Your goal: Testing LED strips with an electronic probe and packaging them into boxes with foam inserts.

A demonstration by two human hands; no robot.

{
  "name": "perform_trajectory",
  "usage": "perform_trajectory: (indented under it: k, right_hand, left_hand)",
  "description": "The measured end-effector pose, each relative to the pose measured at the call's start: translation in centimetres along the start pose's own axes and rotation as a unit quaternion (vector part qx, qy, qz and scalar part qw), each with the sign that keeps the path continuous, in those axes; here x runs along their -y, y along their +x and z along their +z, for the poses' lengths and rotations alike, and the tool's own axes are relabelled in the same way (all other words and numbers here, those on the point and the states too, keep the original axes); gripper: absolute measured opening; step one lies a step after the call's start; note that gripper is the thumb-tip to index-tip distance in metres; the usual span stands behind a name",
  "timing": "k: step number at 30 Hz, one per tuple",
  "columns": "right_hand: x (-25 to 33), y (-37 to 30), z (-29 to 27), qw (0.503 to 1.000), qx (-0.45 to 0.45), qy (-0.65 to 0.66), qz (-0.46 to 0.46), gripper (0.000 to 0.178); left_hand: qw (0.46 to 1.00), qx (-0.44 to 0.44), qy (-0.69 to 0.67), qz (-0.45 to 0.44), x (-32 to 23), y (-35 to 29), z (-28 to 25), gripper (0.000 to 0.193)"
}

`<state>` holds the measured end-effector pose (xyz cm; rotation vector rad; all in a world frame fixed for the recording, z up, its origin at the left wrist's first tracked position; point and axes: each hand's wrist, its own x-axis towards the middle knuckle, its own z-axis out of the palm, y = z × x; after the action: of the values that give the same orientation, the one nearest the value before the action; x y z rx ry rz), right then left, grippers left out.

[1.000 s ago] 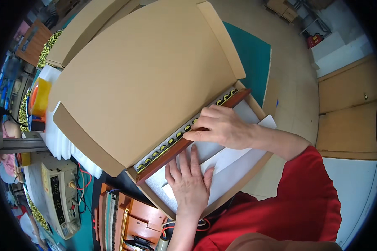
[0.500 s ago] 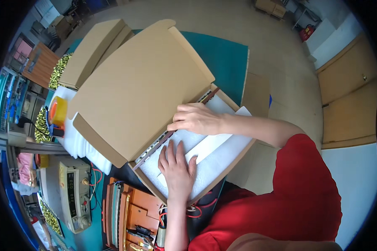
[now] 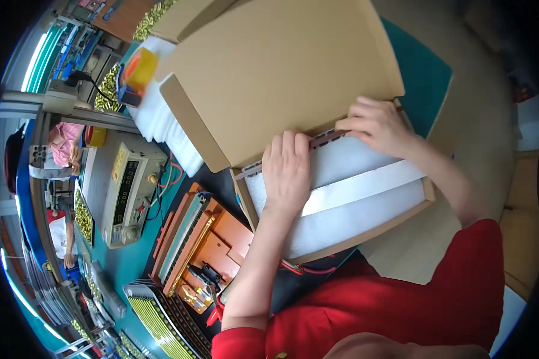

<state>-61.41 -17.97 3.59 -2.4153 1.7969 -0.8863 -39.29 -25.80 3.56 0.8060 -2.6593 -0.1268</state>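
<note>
An open cardboard box [image 3: 266, 78] stands before me, its wide lid tipped back away from me. White foam sheet [image 3: 353, 224] fills the tray, and a flat white band [image 3: 365, 188] lies across it. Along the hinge side runs a long, narrow brown strip [image 3: 330, 139] with dark pieces beside it. My left hand [image 3: 287, 170] bends over this strip near its left part, fingers together and tips hidden behind it. Farther right, my right hand [image 3: 377, 127] has its fingers curled and closed on the strip.
Left of the box are white foam sheets [image 3: 176, 140], a yellow tape roll [image 3: 141, 69] and a bench power supply [image 3: 132, 191]. Nearer lie an orange fixture [image 3: 218, 230] with red leads and stacked yellow-and-black strips [image 3: 156, 317]. Another person's pink sleeve [image 3: 64, 143] shows at far left.
My left hand has moved from lying spread on the foam to the strip by the hinge. My right hand has slid rightward along that edge. The view has shifted.
</note>
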Motion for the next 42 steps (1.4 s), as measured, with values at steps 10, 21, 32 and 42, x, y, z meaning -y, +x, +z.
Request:
perform_trajectory:
  k: [10,21,32,42]
  right_hand:
    - [-0.1,-0.9,0.1,1.000,-0.003,-0.021,-0.007,0.026]
    - [8.9,-5.9,-0.7,0.985,0.159,0.036,0.053,0.048]
    - [8.4,1.0,-8.4,0.965,0.099,0.122,0.211,0.048]
    - [5.4,7.2,-1.9,0.987,0.115,-0.019,0.112,0.021]
  left_hand:
    - [0.999,-0.034,0.027,0.015,-0.3,-0.4,0.8,0.014]
    - [0.856,-0.222,-0.435,-0.170,1.8,-3.4,-5.9,0.035]
    - [0.758,-0.224,-0.571,-0.220,-2.5,-10.1,-5.7,0.025]
    - [0.558,0.091,-0.750,-0.343,-0.8,-4.3,2.0,0.032]
